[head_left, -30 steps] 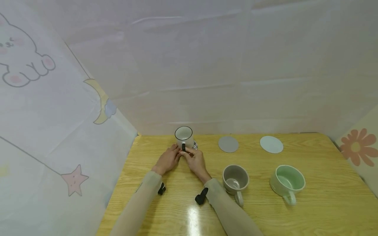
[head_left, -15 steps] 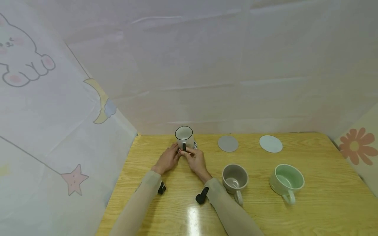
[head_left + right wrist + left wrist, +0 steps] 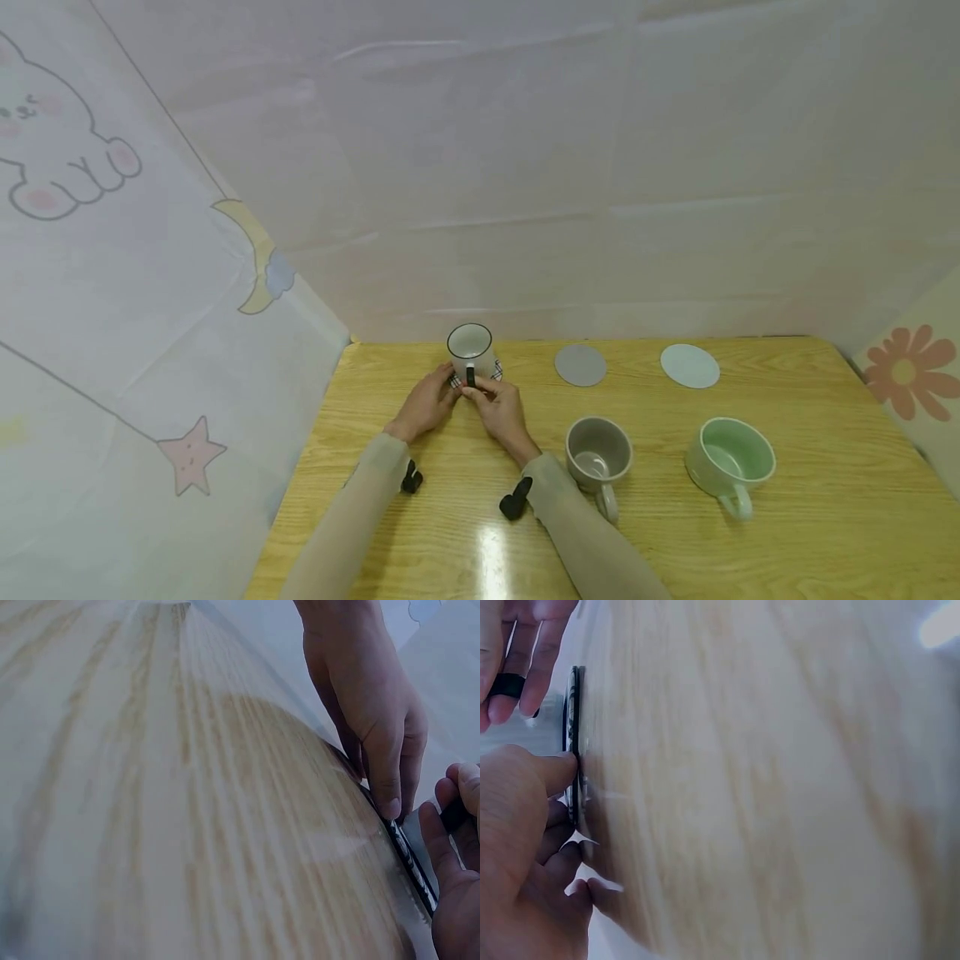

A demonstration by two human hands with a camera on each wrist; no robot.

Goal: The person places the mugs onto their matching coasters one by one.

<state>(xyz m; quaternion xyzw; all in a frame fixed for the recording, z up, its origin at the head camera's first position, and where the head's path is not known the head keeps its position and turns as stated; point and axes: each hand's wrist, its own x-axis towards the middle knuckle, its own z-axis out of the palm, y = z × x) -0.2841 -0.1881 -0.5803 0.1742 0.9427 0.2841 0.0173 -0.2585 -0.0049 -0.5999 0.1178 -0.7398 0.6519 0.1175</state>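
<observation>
A right hand [image 3: 501, 411] pinches the dark handle [image 3: 470, 378] of a white mug [image 3: 487, 365] at the counter [image 3: 457, 508]'s back while the left hand [image 3: 427, 402] grips the patterned coaster [image 3: 498, 373] beneath.

That hold likely prevents sliding; the left wrist view shows the thumb [image 3: 561, 771] at the coaster's edge, while only the head view includes the gray mug [image 3: 597, 450] and green mug [image 3: 727, 458].

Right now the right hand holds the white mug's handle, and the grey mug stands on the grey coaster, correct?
No: the head view shows the grey mug on the table, nearer the camera than the grey coaster. The right hand does hold the white mug's handle.
</observation>
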